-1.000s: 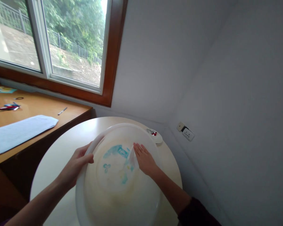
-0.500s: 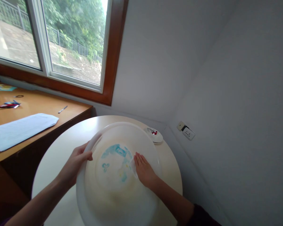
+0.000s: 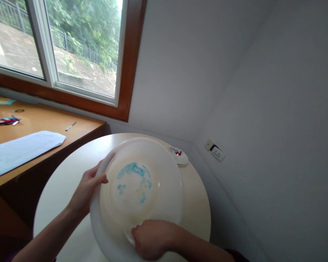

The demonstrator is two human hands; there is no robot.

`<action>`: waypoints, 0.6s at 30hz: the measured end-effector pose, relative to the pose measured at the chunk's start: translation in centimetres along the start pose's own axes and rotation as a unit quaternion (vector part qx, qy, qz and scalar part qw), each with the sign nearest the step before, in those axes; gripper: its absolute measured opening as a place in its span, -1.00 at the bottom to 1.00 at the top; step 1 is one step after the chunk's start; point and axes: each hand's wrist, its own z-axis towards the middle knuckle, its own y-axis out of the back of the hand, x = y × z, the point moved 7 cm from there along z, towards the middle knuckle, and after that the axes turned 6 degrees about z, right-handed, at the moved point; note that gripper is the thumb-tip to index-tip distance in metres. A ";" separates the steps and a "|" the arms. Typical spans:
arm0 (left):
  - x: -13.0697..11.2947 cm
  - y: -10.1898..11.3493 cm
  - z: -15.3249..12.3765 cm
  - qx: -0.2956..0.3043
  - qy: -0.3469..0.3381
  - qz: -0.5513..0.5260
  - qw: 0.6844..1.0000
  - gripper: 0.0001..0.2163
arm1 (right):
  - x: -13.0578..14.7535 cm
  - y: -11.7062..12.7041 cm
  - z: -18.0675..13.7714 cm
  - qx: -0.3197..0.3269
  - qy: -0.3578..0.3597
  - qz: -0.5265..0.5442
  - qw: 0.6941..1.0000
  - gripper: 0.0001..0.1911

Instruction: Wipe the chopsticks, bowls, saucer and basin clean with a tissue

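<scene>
A large white plastic basin [image 3: 164, 174] with a faded blue print on its bottom is tilted up on a round white table [image 3: 71, 171]. My left hand [image 3: 87, 191] grips the basin's left rim, fingers curled over the edge. My right hand [image 3: 150, 238] lies closed inside the basin at its near wall, pressing down; a small white bit shows under the fingers, too little to name.
A small white dish [image 3: 179, 156] with red marks sits on the table behind the basin. To the left is a wooden desk [image 3: 41, 123] with a white envelope [image 3: 22, 149], a pen [image 3: 70, 126] and coloured pens. A wall socket [image 3: 217, 153] is at the right.
My right hand has swept from the basin's right inner side down to its near wall. The left hand has kept its hold on the rim.
</scene>
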 end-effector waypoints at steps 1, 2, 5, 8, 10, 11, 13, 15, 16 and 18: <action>-0.1 -0.3 -0.1 -0.001 -0.006 -0.003 1.000 -0.36 | 1.2 1.1 0.0 -0.002 0.019 0.020 1.000 -0.60; -0.2 -0.7 -0.2 -0.001 -0.012 -0.007 1.000 -0.35 | 2.3 2.3 0.1 -0.008 0.040 0.035 0.999 -0.58; -0.7 -1.3 -0.5 -0.001 -0.036 -0.011 0.999 -0.34 | 4.0 6.7 0.6 -0.085 0.067 0.097 0.989 -0.59; -1.1 -1.4 -0.6 -0.005 -0.061 0.000 0.998 -0.34 | 3.7 10.0 1.4 -0.140 0.064 0.237 0.959 -0.75; -1.1 -1.5 -0.6 0.004 -0.062 0.007 0.998 -0.35 | 2.7 11.7 1.9 -0.176 0.053 0.362 0.914 -0.86; -1.1 -1.5 -0.6 0.011 -0.058 0.009 0.998 -0.36 | 2.1 12.6 2.1 -0.193 0.058 0.434 0.878 -0.86; -1.0 -1.6 -0.7 0.021 -0.050 0.013 0.998 -0.39 | 1.0 14.1 2.5 -0.214 0.081 0.569 0.790 -0.82; -0.8 -1.7 -0.8 0.028 -0.042 0.015 0.999 -0.39 | -0.3 15.3 2.6 -0.223 0.102 0.670 0.700 -0.80; -0.8 -1.7 -0.8 0.030 -0.039 0.014 0.999 -0.39 | -1.3 15.9 2.6 -0.233 0.107 0.703 0.663 -0.80; -0.6 -1.8 -0.9 0.035 -0.035 0.010 0.999 -0.39 | -3.5 16.9 2.2 -0.261 0.114 0.749 0.598 -0.81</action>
